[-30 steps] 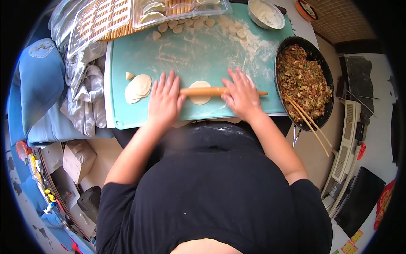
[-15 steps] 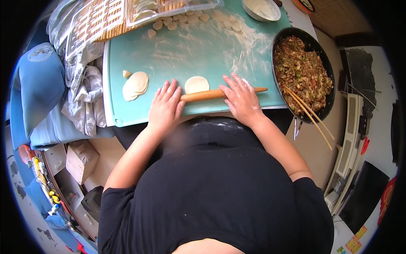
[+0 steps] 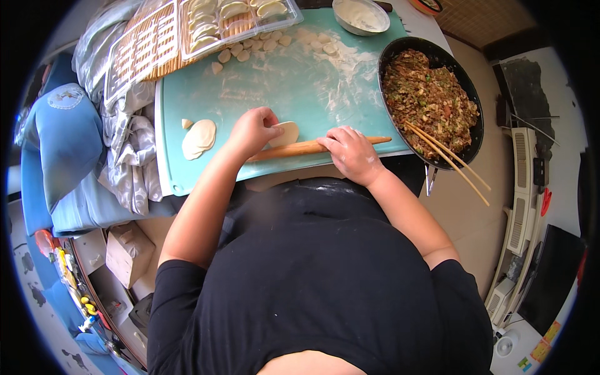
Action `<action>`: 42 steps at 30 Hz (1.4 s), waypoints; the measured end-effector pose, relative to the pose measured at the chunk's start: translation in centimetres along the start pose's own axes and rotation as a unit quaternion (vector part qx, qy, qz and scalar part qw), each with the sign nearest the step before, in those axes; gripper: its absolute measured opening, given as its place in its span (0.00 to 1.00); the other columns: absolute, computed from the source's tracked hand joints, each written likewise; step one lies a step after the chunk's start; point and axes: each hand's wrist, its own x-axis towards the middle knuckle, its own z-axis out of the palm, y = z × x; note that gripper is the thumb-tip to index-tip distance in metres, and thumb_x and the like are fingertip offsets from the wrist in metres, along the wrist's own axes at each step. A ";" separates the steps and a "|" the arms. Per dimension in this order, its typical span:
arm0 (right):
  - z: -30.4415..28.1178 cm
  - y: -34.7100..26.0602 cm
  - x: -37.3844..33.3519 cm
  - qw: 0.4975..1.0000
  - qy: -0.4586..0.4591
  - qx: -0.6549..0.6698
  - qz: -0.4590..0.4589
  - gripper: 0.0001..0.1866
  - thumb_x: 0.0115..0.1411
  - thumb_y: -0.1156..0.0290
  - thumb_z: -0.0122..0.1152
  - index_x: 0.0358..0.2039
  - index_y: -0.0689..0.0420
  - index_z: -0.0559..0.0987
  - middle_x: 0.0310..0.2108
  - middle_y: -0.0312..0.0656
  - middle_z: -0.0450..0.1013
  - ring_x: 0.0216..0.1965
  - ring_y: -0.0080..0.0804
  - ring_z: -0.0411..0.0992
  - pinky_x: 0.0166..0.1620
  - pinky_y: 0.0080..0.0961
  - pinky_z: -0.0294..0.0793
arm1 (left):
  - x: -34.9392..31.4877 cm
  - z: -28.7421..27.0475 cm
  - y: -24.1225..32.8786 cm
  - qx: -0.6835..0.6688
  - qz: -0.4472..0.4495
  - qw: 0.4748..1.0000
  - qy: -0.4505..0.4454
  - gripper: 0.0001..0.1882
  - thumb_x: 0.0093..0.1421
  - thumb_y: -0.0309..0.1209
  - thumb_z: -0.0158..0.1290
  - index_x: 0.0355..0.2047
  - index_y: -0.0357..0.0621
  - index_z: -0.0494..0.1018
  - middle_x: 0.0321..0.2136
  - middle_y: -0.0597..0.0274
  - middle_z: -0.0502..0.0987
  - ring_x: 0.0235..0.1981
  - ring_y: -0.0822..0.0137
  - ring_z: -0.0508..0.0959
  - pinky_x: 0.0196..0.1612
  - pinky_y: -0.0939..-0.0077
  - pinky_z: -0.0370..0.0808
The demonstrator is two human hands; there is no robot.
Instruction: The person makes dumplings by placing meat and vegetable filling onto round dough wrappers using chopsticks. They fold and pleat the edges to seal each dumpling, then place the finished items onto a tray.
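My left hand (image 3: 252, 132) pinches the left edge of a round dough wrapper (image 3: 286, 134) on the green mat (image 3: 206, 100). Just in front of that wrapper lies a wooden rolling pin (image 3: 294, 149), its left part passing by my left wrist. My right hand (image 3: 352, 152) is closed over the pin's right part, with flour on the knuckles. Left of my left hand rests a small stack of rolled wrappers (image 3: 200, 139), with a little dough piece (image 3: 187, 124) beside it.
Several dough pieces (image 3: 256, 44) and loose flour lie along the mat's far side. Behind them stands a clear tray of dumplings (image 3: 203, 24). A flour bowl (image 3: 361, 17) is at the back. On the right, a black pan of filling (image 3: 431, 100) holds wooden chopsticks (image 3: 447, 156).
My left hand has left the rolling pin and taken hold of the wrapper's edge. My right hand has curled its fingers around the pin. The view has shifted slightly.
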 end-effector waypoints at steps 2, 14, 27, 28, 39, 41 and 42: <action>0.0 0.5 0.2 1.000 -0.010 0.002 0.020 0.16 0.46 0.79 0.54 0.38 0.54 0.74 0.34 0.39 0.67 0.37 0.38 0.67 0.38 0.32 0.69 | -0.4 0.0 -0.1 -0.141 0.041 0.988 0.042 0.13 0.52 0.28 0.56 0.36 0.36 0.70 0.32 0.59 0.77 0.33 0.69 0.75 0.38 0.77 0.72; -8.5 -3.9 -1.9 0.981 0.071 0.149 0.098 0.10 0.51 0.73 0.58 0.35 0.59 0.75 0.35 0.43 0.70 0.40 0.42 0.68 0.44 0.33 0.68 | -4.3 0.7 3.7 -0.706 -0.126 0.697 0.003 0.17 0.56 0.25 0.51 0.46 0.40 0.63 0.44 0.58 0.71 0.49 0.61 0.70 0.56 0.60 0.66; -15.7 1.0 -17.3 0.527 0.451 0.472 0.544 0.15 0.61 0.63 0.52 0.43 0.59 0.70 0.23 0.34 0.67 0.20 0.18 0.65 0.21 0.12 0.62 | -4.7 4.1 10.9 -0.665 -0.064 0.706 -0.237 0.27 0.52 0.27 0.57 0.51 0.38 0.61 0.49 0.51 0.68 0.50 0.57 0.71 0.54 0.59 0.68; -16.0 1.9 -16.9 0.555 0.463 0.465 0.511 0.15 0.60 0.64 0.53 0.43 0.59 0.70 0.23 0.34 0.67 0.21 0.18 0.65 0.21 0.12 0.62 | -4.7 4.1 11.4 -0.666 -0.075 0.693 -0.265 0.28 0.52 0.28 0.57 0.52 0.38 0.60 0.49 0.51 0.68 0.50 0.57 0.71 0.54 0.59 0.68; -16.9 5.8 -7.9 0.859 0.271 0.288 0.326 0.08 0.60 0.72 0.53 0.32 0.64 0.75 0.25 0.36 0.70 0.22 0.20 0.68 0.26 0.15 0.70 | -4.6 5.7 10.5 -0.653 -0.148 0.722 -0.174 0.22 0.56 0.27 0.53 0.50 0.36 0.63 0.46 0.50 0.71 0.47 0.57 0.73 0.45 0.62 0.77; -17.7 5.8 -7.9 0.854 0.292 0.294 0.314 0.08 0.63 0.71 0.48 0.34 0.63 0.73 0.27 0.39 0.69 0.24 0.21 0.69 0.28 0.17 0.72 | -4.7 5.7 9.9 -0.663 -0.132 0.716 -0.173 0.22 0.56 0.26 0.53 0.50 0.36 0.63 0.47 0.49 0.70 0.46 0.58 0.74 0.43 0.64 0.78; -18.0 6.1 -7.9 0.845 0.311 0.312 0.303 0.09 0.63 0.71 0.46 0.34 0.63 0.72 0.27 0.40 0.69 0.24 0.23 0.69 0.29 0.19 0.74 | -4.6 5.7 9.6 -0.668 -0.125 0.713 -0.170 0.21 0.56 0.26 0.52 0.50 0.36 0.62 0.47 0.49 0.70 0.46 0.58 0.74 0.42 0.65 0.79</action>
